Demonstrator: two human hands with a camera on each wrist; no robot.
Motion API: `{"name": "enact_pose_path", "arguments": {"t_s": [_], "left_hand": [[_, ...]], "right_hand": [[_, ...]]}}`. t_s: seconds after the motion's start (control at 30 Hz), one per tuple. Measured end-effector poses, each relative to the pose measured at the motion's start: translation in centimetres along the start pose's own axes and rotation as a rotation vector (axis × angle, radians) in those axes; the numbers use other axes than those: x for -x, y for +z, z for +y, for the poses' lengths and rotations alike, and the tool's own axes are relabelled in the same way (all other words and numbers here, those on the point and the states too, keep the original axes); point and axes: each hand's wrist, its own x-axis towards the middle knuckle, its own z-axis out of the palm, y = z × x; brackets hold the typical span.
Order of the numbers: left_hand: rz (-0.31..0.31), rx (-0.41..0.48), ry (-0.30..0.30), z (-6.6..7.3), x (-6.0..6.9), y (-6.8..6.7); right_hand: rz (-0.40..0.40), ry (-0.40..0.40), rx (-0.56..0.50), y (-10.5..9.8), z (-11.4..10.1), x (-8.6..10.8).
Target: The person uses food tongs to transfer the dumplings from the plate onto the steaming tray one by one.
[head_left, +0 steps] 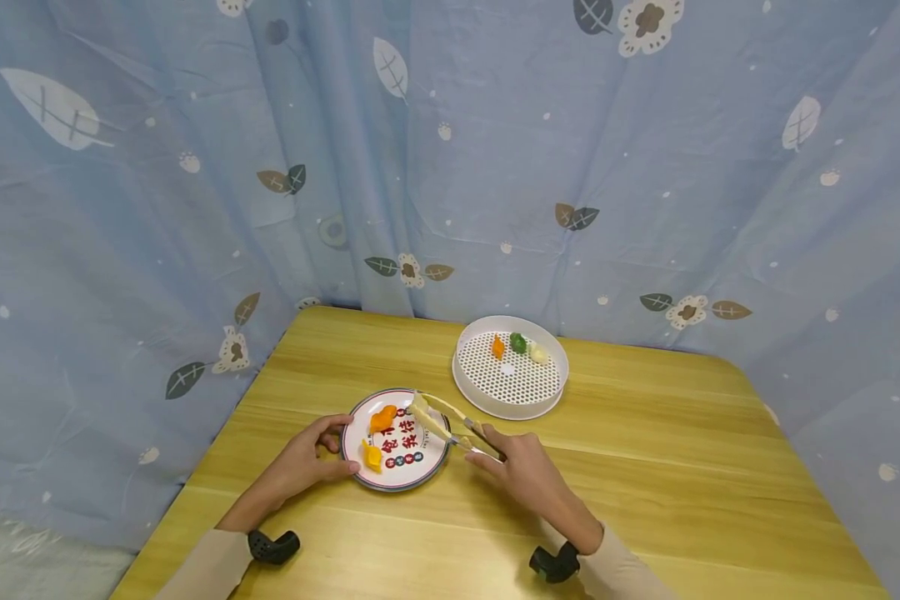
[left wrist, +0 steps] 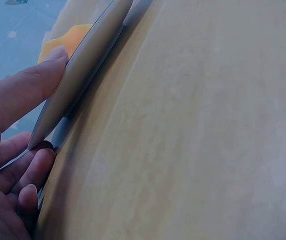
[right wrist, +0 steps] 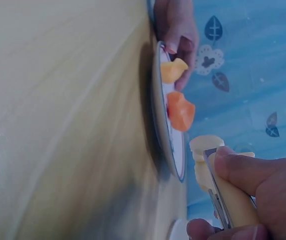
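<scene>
My left hand (head_left: 300, 458) grips the left rim of a white plate (head_left: 408, 477) with red and blue lettering, thumb on top, fingers underneath. On the plate lie an orange dumpling-shaped piece (head_left: 382, 419) and a yellow one (head_left: 372, 457). My right hand (head_left: 528, 473) holds tongs (head_left: 438, 428) with metal arms and pale yellow ends, reaching over the plate's right side. In the right wrist view a pale cream lump (right wrist: 203, 172) shows at the tongs' ends; I cannot tell whether it is a separate piece between them.
Behind and right of the plate stands a round white steamer tray (head_left: 510, 390) with a perforated base. It holds an orange piece (head_left: 498, 347), a green piece (head_left: 518, 342) and a cream piece (head_left: 538, 354). A blue patterned curtain (head_left: 495, 167) hangs around the wooden table (head_left: 667, 467).
</scene>
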Motion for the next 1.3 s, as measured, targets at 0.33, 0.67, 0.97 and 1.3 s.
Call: {"name": "enact_pose_path", "arguments": {"t_s": [0.33, 0.67, 0.97, 1.3], "left_hand": [[-0.005, 0.003, -0.019, 0.1, 0.1, -0.4], [-0.004, -0.003, -0.003, -0.1, 0.0, -0.3], [0.002, -0.006, -0.001, 0.1, 0.0, -0.2], [0.007, -0.011, -0.001, 0.1, 0.1, -0.1]], "right_hand": [[0.093, -0.001, 0.001, -1.5, 1.1, -0.4], [0.13, 0.09, 0.013, -3.9, 2.7, -1.1], [0.139, 0.143, 0.056, -4.8, 4.8, -2.1], [0.129, 0.168, 0.078, -4.9, 6.1, -3.9]]}}
